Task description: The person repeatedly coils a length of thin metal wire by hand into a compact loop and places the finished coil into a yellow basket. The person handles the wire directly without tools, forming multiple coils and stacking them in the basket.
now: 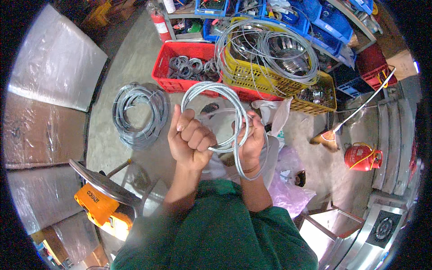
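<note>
A coil of silvery wire rope [234, 96] is held up in front of me, several loops thick. My left hand [192, 137] is closed in a fist on the coil's lower left side, its thumb pointing up. On the right side, my right hand [252, 139] has its fingers wrapped round the strands. One loop of the rope hangs lower, across my right wrist. Beyond my left hand, a larger coil of grey wire [139, 114] lies flat on the floor.
A red crate [159, 63] with small wire coils and a yellow crate [270, 83] topped with loose wire stand ahead. Blue bins [330, 24] line a shelf. Right are a broom [328, 137], a red gas cylinder [363, 157] and purple plastic [290, 180]; left, a yellow case [96, 202].
</note>
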`<state>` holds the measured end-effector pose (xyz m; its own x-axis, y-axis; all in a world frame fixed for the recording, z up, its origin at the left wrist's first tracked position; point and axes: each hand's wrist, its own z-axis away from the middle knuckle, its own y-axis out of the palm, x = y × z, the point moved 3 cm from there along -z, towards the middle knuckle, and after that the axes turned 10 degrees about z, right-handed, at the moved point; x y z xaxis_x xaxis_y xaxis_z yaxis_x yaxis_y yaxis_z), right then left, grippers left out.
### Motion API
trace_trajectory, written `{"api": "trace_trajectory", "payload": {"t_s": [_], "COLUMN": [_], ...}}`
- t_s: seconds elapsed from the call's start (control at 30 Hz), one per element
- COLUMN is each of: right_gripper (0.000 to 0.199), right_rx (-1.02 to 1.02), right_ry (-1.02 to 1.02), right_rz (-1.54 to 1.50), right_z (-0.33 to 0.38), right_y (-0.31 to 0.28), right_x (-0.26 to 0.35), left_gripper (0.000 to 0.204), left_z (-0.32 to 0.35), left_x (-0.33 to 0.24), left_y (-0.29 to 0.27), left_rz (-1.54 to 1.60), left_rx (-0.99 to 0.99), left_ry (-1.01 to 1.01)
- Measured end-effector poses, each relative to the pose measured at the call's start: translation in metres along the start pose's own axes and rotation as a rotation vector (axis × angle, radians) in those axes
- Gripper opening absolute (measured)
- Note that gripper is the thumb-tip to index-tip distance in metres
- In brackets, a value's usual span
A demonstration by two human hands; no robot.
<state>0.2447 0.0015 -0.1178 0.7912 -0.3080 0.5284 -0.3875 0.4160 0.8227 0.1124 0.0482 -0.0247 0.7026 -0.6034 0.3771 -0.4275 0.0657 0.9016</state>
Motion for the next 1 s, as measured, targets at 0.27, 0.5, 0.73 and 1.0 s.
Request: {"api": "trace_trajectory", "payload": {"t_s": [0.27, 0.5, 0.73, 1.0], "right_gripper": [0.028, 0.044, 0.051, 0.027], "right_rx": [0.278, 0.382, 0.631, 0.556], "right_ry": [0.105, 0.398, 0.417, -0.713], "right_rz": [-0.161, -0.104, 1.038, 1.722], "right_z": [0.018, 0.016, 0.024, 0.048], "right_y": [0.003, -0.008, -0.086, 0.001], "right_x": [-0.014, -0.054, -0.094, 0.008], "left_gripper": [0.044, 0.039, 0.023, 0.032], "left_z": [0.005, 0.010, 0.016, 0.027], "left_x": [-0.008, -0.014, -0.043, -0.051], "left_y": [-0.040, -0.072, -0.078, -0.138], "left_rz": [-0.163, -0.345, -0.736, -1.733], "left_rx": [-0.413, -0.555, -0.747, -0.548], "left_ry": [0.090, 0.029, 0.249, 0.438]}}
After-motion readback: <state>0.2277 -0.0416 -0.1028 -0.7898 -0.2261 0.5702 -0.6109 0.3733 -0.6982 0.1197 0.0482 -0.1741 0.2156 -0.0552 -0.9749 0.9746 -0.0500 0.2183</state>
